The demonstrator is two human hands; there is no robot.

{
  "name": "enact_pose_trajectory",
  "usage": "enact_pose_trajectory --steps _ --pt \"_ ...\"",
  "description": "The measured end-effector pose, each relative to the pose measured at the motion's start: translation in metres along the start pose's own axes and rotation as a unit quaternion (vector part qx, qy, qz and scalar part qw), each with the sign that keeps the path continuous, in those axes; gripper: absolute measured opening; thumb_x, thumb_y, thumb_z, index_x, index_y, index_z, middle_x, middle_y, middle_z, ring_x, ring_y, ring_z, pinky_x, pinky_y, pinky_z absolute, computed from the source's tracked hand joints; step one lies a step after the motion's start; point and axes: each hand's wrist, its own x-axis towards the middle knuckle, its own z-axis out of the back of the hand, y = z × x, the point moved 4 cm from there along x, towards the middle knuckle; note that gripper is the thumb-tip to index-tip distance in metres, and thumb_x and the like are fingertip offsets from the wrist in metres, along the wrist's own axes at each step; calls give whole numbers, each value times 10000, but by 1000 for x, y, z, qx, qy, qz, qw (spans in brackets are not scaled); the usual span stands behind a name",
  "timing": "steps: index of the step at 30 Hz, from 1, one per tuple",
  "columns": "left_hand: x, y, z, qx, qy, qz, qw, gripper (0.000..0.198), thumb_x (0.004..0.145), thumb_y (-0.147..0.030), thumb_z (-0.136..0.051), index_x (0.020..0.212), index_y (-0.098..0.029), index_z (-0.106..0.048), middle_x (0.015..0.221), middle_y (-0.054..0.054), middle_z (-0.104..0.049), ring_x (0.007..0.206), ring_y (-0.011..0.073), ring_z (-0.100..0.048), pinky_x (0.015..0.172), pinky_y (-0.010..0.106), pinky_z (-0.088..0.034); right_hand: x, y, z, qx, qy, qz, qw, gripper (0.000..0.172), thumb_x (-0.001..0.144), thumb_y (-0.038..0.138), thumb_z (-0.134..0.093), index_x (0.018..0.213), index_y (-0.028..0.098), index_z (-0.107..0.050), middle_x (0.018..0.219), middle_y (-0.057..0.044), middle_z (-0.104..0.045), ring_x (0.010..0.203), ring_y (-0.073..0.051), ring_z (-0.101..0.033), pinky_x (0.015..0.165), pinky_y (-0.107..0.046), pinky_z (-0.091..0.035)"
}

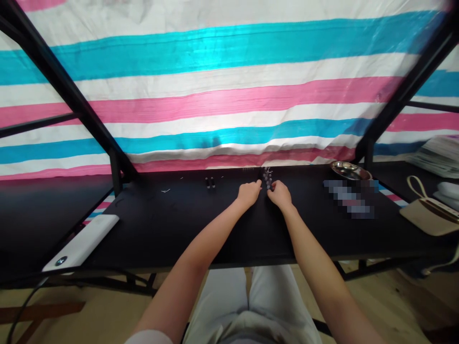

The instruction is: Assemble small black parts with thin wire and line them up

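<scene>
Pinching small clear beads (pixel 267 178) between left hand (pixel 248 193) and right hand (pixel 279 194); grip detail unclear; black table (pixel 186 224) beneath.

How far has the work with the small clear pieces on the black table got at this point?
Done: a short string of small clear beads lies on the black table. In hand: the left hand and the right hand pinch at its near end. Left: two small dark pieces lie untouched; the round metal dish has contents I cannot make out.
</scene>
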Motion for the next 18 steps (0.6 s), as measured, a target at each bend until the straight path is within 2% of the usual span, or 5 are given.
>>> enact_pose_trajectory --steps 4,7,10,14,18 --pt "-2 7 4 -33 -18 25 999 259 903 -330 -372 1098 -222 -504 981 90 -648 900 236 -618 765 335 -432 -3 5 1 -13 -5 4 1000 231 765 290 -532 947 151 -557 954 -134 -605 904 -254 -563 716 -344 -434" --pt "-10 17 15 -77 -37 51 995 264 903 -346 -376 1104 -239 -510 983 73 -651 899 215 -613 770 310 -420 -4 7 2 -20 -13 3 1000 244 786 327 -524 950 152 -564 959 -134 -605 903 -255 -558 707 -344 -429" --pt "-23 30 33 -125 -94 56 986 240 894 -339 -403 1074 -246 -532 957 48 -653 858 190 -614 733 275 -415 -4 8 1 -31 -14 -3 999 244 795 345 -518 943 158 -572 958 -114 -609 911 -246 -554 716 -331 -418" --pt "-46 47 57 -194 -207 42 958 177 855 -281 -474 1002 -227 -558 906 32 -645 787 162 -604 670 240 -403 -3 9 0 -38 -15 -9 999 233 800 347 -518 936 168 -578 953 -100 -609 913 -232 -551 720 -320 -410" --pt "-66 60 65 -269 -260 33 927 151 835 -259 -494 958 -207 -565 854 22 -620 576 92 -532 589 212 -386 -2 8 -1 -29 -31 -4 999 201 801 334 -513 900 174 -584 928 -96 -617 882 -230 -559 697 -317 -407"
